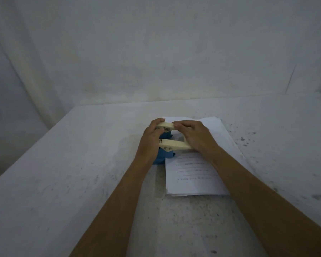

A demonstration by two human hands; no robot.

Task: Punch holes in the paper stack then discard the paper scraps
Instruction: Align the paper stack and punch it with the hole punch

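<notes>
A hole punch with a blue base (163, 156) and a cream U-shaped handle (174, 144) sits at the left edge of a white paper stack (193, 175) with printed lines. The stack's left margin goes under the punch. My left hand (149, 140) grips the punch's left, hinge end, fingers curled over the far arm of the handle. My right hand (196, 136) lies palm-down over the handle's right end. Both forearms reach in from the bottom of the view.
The table (82, 182) is covered in a pale grey, stained cloth, with dark specks to the right of the paper. A draped cloth backdrop (156, 52) rises behind the far table edge. The table's left edge runs diagonally.
</notes>
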